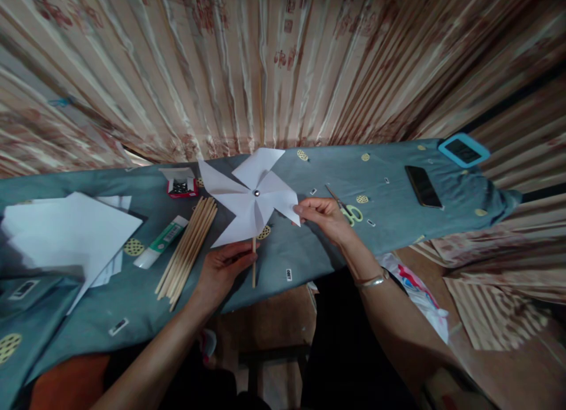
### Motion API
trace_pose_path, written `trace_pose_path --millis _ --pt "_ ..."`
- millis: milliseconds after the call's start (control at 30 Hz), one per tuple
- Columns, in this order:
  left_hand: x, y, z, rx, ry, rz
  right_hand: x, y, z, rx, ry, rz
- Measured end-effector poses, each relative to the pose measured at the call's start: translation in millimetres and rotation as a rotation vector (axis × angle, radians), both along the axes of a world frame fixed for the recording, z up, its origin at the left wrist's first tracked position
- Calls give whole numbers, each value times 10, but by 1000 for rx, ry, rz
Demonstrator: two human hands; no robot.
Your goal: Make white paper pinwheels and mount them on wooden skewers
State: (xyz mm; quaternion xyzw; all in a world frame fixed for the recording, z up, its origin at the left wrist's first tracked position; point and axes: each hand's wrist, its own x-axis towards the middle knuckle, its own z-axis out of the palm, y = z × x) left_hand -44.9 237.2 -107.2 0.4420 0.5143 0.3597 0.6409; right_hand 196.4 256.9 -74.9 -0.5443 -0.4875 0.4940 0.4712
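Currently, fingers of the left hand (226,268) grasp the slim wooden stick (254,275) of a white paper pinwheel (239,203); the right hand's (322,216) pinch one blade (285,196).

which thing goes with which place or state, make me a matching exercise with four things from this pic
Things
1. pinwheel
2. glue stick
3. box
4. phone

Places and states
A. red, lid open
B. black, near the blue device
C. held by the left hand and right hand
D. between the paper and the bundle of sticks

Right pairs: 1-C, 2-D, 3-A, 4-B
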Motion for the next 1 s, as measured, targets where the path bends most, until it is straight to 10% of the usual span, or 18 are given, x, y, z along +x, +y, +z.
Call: trace_pose_path --millis 1000 --pt "-16 -1 10 66 53 -42 -326 -138 -89 -202 186 324"
